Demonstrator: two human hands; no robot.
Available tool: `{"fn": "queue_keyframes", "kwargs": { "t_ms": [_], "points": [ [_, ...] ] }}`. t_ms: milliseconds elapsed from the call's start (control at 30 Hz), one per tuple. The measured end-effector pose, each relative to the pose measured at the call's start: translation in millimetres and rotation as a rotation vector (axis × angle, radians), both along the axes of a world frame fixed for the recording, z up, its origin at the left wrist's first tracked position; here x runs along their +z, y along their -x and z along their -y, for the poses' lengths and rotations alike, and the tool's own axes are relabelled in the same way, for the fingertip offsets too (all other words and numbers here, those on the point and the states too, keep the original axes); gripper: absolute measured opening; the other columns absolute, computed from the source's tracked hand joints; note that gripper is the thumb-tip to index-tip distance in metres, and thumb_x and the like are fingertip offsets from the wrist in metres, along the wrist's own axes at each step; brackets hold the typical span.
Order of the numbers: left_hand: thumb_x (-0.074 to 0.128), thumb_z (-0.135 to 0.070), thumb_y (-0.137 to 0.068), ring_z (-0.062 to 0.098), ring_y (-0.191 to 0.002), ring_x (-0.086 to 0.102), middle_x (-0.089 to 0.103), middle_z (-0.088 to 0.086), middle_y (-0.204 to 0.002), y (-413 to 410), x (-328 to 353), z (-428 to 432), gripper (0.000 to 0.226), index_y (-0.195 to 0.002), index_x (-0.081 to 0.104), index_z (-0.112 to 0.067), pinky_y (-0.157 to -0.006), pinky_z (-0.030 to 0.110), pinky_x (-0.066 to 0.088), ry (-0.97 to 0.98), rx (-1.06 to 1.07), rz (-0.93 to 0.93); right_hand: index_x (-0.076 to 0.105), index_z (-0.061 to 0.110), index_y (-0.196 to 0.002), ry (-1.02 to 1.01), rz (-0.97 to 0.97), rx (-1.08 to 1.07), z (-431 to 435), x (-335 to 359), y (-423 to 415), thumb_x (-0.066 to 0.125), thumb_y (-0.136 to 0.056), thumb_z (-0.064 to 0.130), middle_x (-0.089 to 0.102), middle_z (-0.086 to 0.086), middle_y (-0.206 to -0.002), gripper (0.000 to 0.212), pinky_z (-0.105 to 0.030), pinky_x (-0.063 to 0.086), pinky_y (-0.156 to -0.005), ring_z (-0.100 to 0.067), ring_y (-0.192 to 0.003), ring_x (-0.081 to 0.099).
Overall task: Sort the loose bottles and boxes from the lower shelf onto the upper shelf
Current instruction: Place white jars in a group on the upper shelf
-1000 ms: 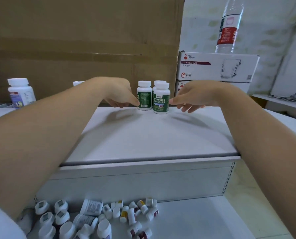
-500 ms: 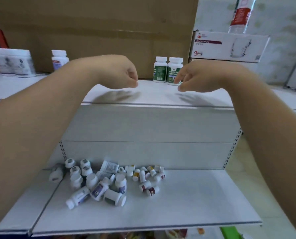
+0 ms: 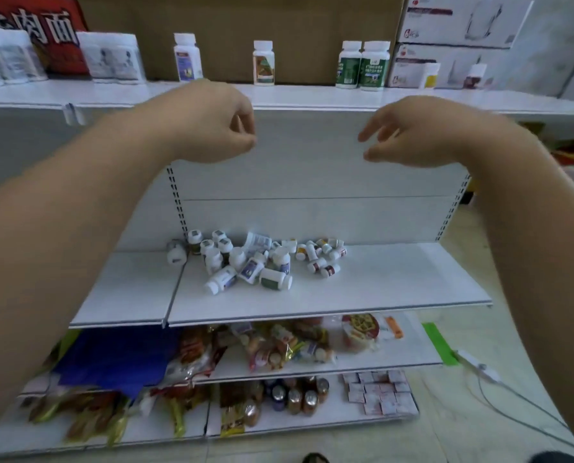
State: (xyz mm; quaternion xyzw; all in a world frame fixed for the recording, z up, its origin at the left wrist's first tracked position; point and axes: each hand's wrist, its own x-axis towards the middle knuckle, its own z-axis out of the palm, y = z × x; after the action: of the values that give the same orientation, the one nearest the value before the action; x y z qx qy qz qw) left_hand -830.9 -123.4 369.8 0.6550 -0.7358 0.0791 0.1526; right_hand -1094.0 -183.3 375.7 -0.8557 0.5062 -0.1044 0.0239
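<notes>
A heap of several loose white bottles point(image 3: 252, 262) lies at the back of the lower shelf point(image 3: 362, 289), some upright, some on their sides. On the upper shelf point(image 3: 305, 95) stand two green-labelled bottles point(image 3: 362, 65) side by side, a brown-labelled bottle point(image 3: 264, 63) and a blue-labelled bottle point(image 3: 187, 58). My left hand point(image 3: 215, 123) hovers in front of the upper shelf's edge, fingers loosely curled, holding nothing. My right hand point(image 3: 412, 132) hangs level with it, fingers relaxed and empty.
White pouches point(image 3: 112, 56) and a red pack point(image 3: 32, 28) stand at the upper shelf's left; glass-mug boxes point(image 3: 459, 21) and small bottles point(image 3: 431, 75) at its right. A cardboard wall point(image 3: 245, 21) backs the shelf. Snack packs point(image 3: 279, 345) and cans point(image 3: 295, 396) fill shelves below.
Both hands have drawn back from the two green bottles on the upper shelf and dropped below its edge. The view has tilted down, showing the lower shelves.
</notes>
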Motion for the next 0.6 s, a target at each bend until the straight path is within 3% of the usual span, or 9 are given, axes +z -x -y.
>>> {"fn": "queue_keyframes", "kwargs": {
  "t_ms": [233, 400, 600],
  "points": [
    [0.061, -0.032, -0.093, 0.019, -0.089, 0.056, 0.066, -0.004, -0.09, -43, -71, -22, 0.017, -0.103, 0.069, -0.022, -0.086, 0.033, 0.05, -0.158, 0.064, -0.032, 0.063, 0.033, -0.123, -0.143, -0.017, 0.024, -22, -81, -40, 0.063, -0.092, 0.039, 0.063, -0.002, -0.125, 0.032, -0.033, 0.043, -0.094, -0.024, -0.112, 0.059],
    [0.061, -0.032, -0.091, 0.024, -0.093, 0.059, 0.069, 0.003, -0.097, -85, -129, -5, 0.018, -0.103, 0.069, -0.021, -0.085, 0.035, 0.051, -0.218, 0.172, -0.092, 0.062, 0.027, -0.126, -0.227, -0.004, 0.014, 4, -147, -79, 0.061, -0.093, 0.033, 0.061, -0.005, -0.129, 0.033, -0.029, 0.042, -0.085, -0.024, -0.112, 0.059],
    [0.061, -0.025, -0.09, 0.032, -0.1, 0.062, 0.07, 0.009, -0.108, -142, -211, 35, 0.019, -0.106, 0.069, -0.018, -0.083, 0.036, 0.05, -0.299, 0.336, -0.143, 0.061, 0.027, -0.126, -0.334, -0.045, 0.042, 62, -224, -135, 0.06, -0.092, 0.034, 0.06, -0.006, -0.131, 0.035, -0.035, 0.045, -0.097, -0.026, -0.118, 0.056]
  ]
}}
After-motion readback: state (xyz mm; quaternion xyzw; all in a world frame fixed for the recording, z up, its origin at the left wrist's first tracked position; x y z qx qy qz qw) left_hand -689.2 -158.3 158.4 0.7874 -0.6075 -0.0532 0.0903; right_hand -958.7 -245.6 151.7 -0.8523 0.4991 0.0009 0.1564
